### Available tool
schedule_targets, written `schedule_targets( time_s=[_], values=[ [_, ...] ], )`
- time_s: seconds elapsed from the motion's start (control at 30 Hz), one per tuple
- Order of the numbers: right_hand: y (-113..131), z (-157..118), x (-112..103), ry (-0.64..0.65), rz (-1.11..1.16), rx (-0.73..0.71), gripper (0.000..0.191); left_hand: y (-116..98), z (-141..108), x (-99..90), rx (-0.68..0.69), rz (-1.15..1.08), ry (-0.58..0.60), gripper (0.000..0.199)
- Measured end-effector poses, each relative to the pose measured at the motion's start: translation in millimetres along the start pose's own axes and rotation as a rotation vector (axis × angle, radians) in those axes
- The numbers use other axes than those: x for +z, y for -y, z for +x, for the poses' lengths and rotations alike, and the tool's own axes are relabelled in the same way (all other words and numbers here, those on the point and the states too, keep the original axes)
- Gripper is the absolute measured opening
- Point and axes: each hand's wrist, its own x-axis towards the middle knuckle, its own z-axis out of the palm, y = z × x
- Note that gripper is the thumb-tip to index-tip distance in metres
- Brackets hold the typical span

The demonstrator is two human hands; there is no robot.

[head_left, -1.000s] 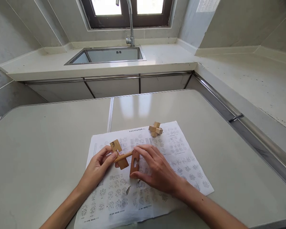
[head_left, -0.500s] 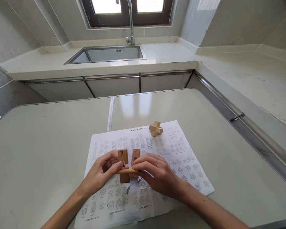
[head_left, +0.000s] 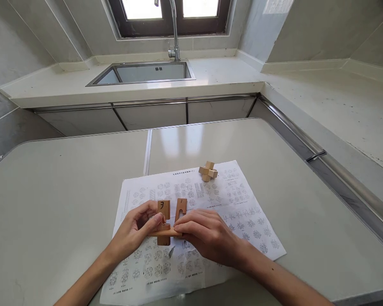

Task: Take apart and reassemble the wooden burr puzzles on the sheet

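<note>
My left hand (head_left: pixel 137 227) grips several brown wooden pieces above a printed sheet (head_left: pixel 159 280). One upright piece (head_left: pixel 164 208) bears a dark mark and stands beside its fingertips. My right hand (head_left: pixel 210 233) pinches the right end of a flat horizontal wooden piece (head_left: pixel 166 233), which crosses in front of the upright one. Another upright piece (head_left: pixel 181 208), with a notch, rises just behind the right fingertips. Fingers hide how the pieces meet. A pale wooden interlocked block (head_left: pixel 208 171) rests near the sheet's top edge.
The sheet lies on a pale table (head_left: pixel 67 191) with a white strip running away from me. Beyond the table are a counter (head_left: pixel 223 72), a sink (head_left: pixel 153 72) and a faucet (head_left: pixel 175 34). Another counter (head_left: pixel 354 97) runs along the right.
The flat horizontal piece has shifted left with my right fingertips. The notch of the right upright piece shows more clearly.
</note>
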Motion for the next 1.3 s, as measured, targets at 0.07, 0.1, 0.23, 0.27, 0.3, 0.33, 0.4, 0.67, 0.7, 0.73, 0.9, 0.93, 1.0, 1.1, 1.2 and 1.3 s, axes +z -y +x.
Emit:
schedule_targets(
  time_s=[0.07, 0.1, 0.23, 0.27, 0.3, 0.33, 0.4, 0.67, 0.7, 0.73, 0.9, 0.93, 1.0, 1.1, 1.2, 1.3],
  values=[
    [1.3, -0.6, 1.5, 0.004, 0.004, -0.004, 0.010, 0.1, 0.3, -0.4, -0.002, -0.031, -0.015, 0.040],
    [2.1, -0.7, 2.1, -0.001, 0.006, -0.008, 0.009, 0.4, 0.4, -0.6, -0.005, -0.048, -0.023, 0.041],
    [4.3, -0.3, 3.6, -0.028, 0.016, -0.018, 0.008, 1.8, 0.2, -0.8, -0.025, -0.090, -0.057, 0.041],
    [4.5, -0.3, 4.0, -0.028, 0.012, -0.018, 0.008, 1.8, 0.0, -0.6, -0.027, -0.095, -0.071, 0.041],
    [4.5, -0.6, 4.5, -0.025, 0.003, -0.019, 0.008, 1.5, -0.1, -0.3, -0.027, -0.097, -0.083, 0.041],
    [4.5, -1.0, 5.1, -0.018, -0.011, -0.020, 0.009, 1.1, -0.2, 0.0, -0.025, -0.093, -0.090, 0.041],
    [4.5, -2.1, 6.4, 0.003, -0.040, -0.022, 0.011, 0.3, -0.6, 0.2, -0.011, -0.073, -0.083, 0.041],
    [6.2, -2.9, 6.4, 0.006, -0.032, -0.038, 0.013, 0.7, -1.7, -2.5, 0.048, -0.062, -0.029, 0.036],
    [6.4, -2.8, 6.1, 0.008, -0.039, -0.042, 0.014, 0.5, -1.7, -2.3, 0.049, -0.073, -0.028, 0.035],
    [6.6, -2.8, 5.8, 0.011, -0.048, -0.046, 0.015, 0.3, -1.6, -2.0, 0.052, -0.085, -0.025, 0.034],
    [7.1, -3.9, 6.0, 0.024, -0.051, -0.050, 0.017, -0.2, -2.8, -0.8, 0.066, -0.125, -0.009, 0.031],
    [7.2, -3.9, 6.1, 0.023, -0.045, -0.048, 0.018, -0.3, -3.1, -1.1, 0.066, -0.124, -0.002, 0.031],
    [7.5, -3.3, 6.3, 0.009, -0.031, -0.048, 0.018, -0.7, -3.3, -1.9, 0.061, -0.126, 0.017, 0.031],
    [7.9, -1.1, 6.4, -0.029, -0.003, -0.040, 0.013, -2.4, -2.1, -2.1, 0.032, -0.148, 0.037, 0.033],
    [7.8, -0.2, 7.6, -0.034, -0.019, -0.012, 0.010, -5.5, -1.8, 1.7, 0.008, -0.145, 0.012, 0.035],
    [7.7, -1.8, 11.4, -0.002, -0.102, -0.007, 0.012, -9.9, -5.3, 11.2, 0.004, -0.145, -0.049, 0.036]
  ],
)
